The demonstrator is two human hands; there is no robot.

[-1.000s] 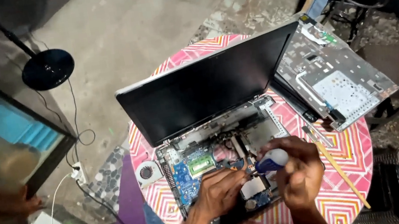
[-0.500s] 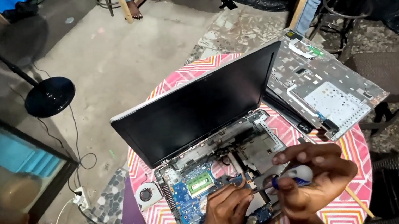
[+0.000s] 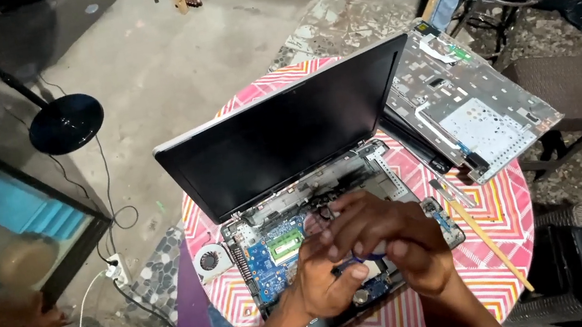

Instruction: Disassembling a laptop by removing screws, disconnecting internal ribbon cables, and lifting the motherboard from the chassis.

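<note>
Head view: in the lower middle of the frame both hands meet over an opened laptop point(image 3: 313, 206) whose keyboard deck is off, leaving the blue circuit board point(image 3: 269, 260) and a green memory module point(image 3: 286, 246) bare. The left hand point(image 3: 327, 277) comes up from the bottom edge, fingers curled, its thumb pressed against a small blue-and-white object point(image 3: 367, 258) (most likely a tool handle, mostly hidden). The right hand point(image 3: 385, 230) lies over the left, fingers folded down around the same object, so the two hands pinch it between them just above the board's lower right part. The laptop's dark screen point(image 3: 279, 138) stands tilted up behind, toward the middle of the frame. The laptop sits on a round table point(image 3: 497, 206) covered in a pink, orange and white zigzag pattern. To the upper right the removed grey cover panel point(image 3: 470, 102) lies underside up, overhanging the table edge. A small round fan point(image 3: 211, 261) rests left of the laptop, a thin wooden stick point(image 3: 488, 238) to the right. At the upper left, a black round lamp base point(image 3: 66, 123) stands on the concrete floor
</note>
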